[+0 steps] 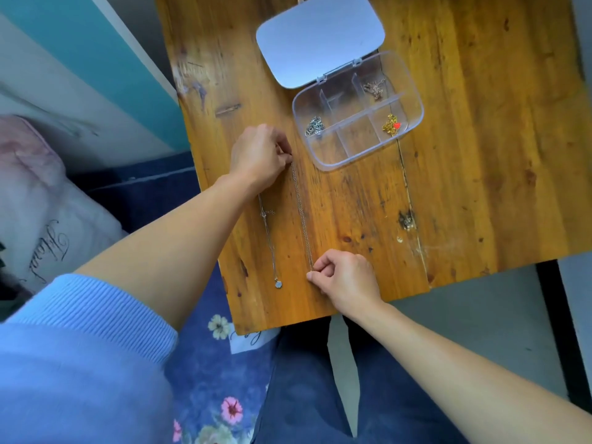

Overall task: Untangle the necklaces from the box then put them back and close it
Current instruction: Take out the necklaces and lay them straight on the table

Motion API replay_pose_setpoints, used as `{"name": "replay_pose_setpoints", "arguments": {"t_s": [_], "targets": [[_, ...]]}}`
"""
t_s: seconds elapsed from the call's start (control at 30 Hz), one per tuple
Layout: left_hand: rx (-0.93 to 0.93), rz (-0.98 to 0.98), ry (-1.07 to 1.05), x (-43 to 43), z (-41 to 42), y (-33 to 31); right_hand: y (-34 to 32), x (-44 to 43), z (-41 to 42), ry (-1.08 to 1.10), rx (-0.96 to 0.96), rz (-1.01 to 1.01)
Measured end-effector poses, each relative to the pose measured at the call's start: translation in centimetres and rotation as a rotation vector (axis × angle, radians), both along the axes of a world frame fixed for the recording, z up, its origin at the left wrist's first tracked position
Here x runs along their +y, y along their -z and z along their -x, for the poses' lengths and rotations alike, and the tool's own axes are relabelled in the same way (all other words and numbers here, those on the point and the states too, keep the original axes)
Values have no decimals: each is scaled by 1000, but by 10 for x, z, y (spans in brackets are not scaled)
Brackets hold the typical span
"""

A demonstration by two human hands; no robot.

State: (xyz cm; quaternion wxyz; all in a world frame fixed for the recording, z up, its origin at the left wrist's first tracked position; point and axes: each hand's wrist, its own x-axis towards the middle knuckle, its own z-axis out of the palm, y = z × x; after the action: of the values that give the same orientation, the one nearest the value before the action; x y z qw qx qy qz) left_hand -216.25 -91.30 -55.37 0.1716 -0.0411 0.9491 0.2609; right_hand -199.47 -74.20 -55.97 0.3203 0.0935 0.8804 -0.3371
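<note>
Both hands pinch one thin chain (301,216) and hold it straight along the table (480,155), the left hand (261,155) at its far end and the right hand (346,277) at its near end. Just left of it lies a second necklace (268,238) with a small pendant. Beyond, the clear box (357,112) sits open, lid (320,40) flat, with tangled chains in three compartments.

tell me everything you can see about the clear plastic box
The clear plastic box lies open on the wooden table, its rounded lid hinged back flat. Thin dividers split it into small compartments. Three hold bunched chains: a silver one, a gold one with a red charm, and a pinkish one. Neither hand touches it.
</note>
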Motion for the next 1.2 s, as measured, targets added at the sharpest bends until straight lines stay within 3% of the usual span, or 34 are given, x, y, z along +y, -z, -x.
{"name": "replay_pose_setpoints", "arguments": {"t_s": [0.2, 0.3, 0.4, 0.5, 0.7, 0.9, 1.2], "targets": [[7, -38, -88, -5, 1, -4, -11, 16, 14, -106, 32, -20], [82, -199, -291, -5, 5, -9, -25, 46, 54, -10, 160, -16], [-15, -450, -435, 9, 8, -14, -41, 77, 116, 85, 331, -72], [-96, -567, -522, 26, 6, -13, -57, 89, 175, 52, 426, -123], [-151, -748, -696, 34, -1, -15, -58, 37, 234, -353, 441, -92], [-164, -776, -738, 33, 0, -9, -33, -1, 249, -855, 368, -291], [-153, -839, -791, 33, -5, 1, -30, 5, 259, -970, 343, -248]]}}
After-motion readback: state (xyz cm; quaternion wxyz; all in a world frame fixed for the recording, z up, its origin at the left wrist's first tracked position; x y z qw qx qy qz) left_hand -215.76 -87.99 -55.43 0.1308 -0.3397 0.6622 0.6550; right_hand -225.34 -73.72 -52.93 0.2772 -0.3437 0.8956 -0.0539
